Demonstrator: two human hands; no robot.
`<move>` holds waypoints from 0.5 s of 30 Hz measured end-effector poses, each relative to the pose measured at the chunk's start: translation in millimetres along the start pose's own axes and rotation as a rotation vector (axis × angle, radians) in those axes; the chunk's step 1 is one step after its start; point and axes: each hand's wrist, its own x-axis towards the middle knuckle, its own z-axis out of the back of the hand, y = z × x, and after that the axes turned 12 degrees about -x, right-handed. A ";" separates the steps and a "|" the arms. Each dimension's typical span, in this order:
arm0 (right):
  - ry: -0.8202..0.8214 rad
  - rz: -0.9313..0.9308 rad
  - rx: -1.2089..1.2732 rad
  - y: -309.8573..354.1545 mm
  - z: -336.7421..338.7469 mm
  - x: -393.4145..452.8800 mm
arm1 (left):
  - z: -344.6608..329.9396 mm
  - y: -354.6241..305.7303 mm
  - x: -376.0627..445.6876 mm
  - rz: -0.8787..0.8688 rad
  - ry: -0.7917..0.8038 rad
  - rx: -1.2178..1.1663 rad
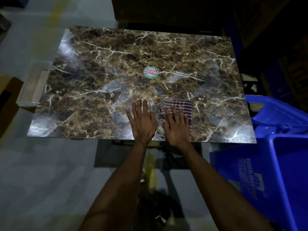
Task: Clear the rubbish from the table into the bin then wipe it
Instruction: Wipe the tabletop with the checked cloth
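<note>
A brown marble-patterned table [116, 55] fills the middle of the head view, with a round sticker [151, 72] at its centre. A purple-and-white striped cloth [182, 106] lies flat near the front edge. My right hand [177, 126] presses on the cloth with straight, spread fingers. My left hand [142, 121] rests flat on the bare tabletop just left of the cloth, fingers straight. A blue bin [273, 172] stands at the table's right front corner, its lid [273, 110] swung open behind it.
A white rectangular tray [34, 84] sticks out past the table's left edge. A cardboard box [8, 100] sits on the floor at far left. Dark furniture and blue crates stand behind and to the right of the table.
</note>
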 end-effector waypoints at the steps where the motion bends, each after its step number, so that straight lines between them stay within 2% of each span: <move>1: -0.001 0.072 -0.009 -5.2 -0.2 -8.6 | -0.7 1.3 0.3 -0.009 0.005 0.019; 4: 0.028 0.145 -0.006 -33.0 0.5 -32.4 | -1.3 0.7 -0.8 -0.123 0.063 0.032; 7: 0.016 -0.024 0.016 -54.3 2.8 -21.7 | -4.0 -1.4 0.8 -0.264 0.119 0.050; 9: 0.002 -0.123 0.002 -51.7 1.2 -1.7 | -4.6 1.3 0.7 -0.279 0.131 0.047; 11: -0.019 -0.147 -0.013 -39.7 -1.1 15.5 | -6.2 2.1 0.4 -0.276 0.118 0.056; 15: -0.011 0.067 0.014 -23.2 -3.3 2.3 | -6.3 2.7 2.6 -0.281 0.098 0.039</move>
